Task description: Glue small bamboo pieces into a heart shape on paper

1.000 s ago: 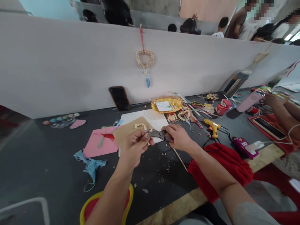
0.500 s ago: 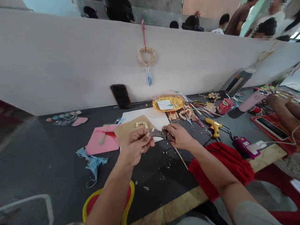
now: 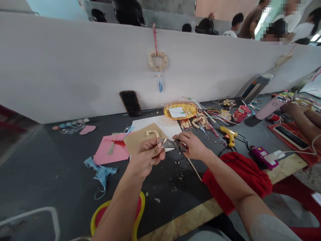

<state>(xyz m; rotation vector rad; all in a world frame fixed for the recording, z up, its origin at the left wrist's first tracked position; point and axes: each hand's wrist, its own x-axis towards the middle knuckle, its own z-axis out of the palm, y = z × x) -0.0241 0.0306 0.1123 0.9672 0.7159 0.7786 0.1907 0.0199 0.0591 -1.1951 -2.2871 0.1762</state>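
Note:
My right hand (image 3: pixel 192 144) is closed round the handles of a pair of dark-bladed shears (image 3: pixel 173 144), red at the grip. The blades point left toward my left hand (image 3: pixel 150 152), whose thumb and fingers pinch a small pale wooden piece at the blade tips; most of it is hidden by the fingers. Just behind the hands, a part-ring of pale wooden bits (image 3: pixel 152 132) lies on a brown sheet (image 3: pixel 135 139). A thin wooden stick (image 3: pixel 195 170) rests under my right hand, and pale chips (image 3: pixel 180 177) are scattered on the dark table.
A yellow glue gun (image 3: pixel 229 134) and a red cloth (image 3: pixel 238 177) lie to the right. Behind sits a yellow basket (image 3: pixel 166 112). Pink paper (image 3: pixel 101 155) and blue tassels (image 3: pixel 101 172) are at left. A co-worker's hands (image 3: pixel 296 108) are at far right.
The view has shifted very slightly. Both hands keep their hold on the shears and the small wooden piece, with almost no movement.

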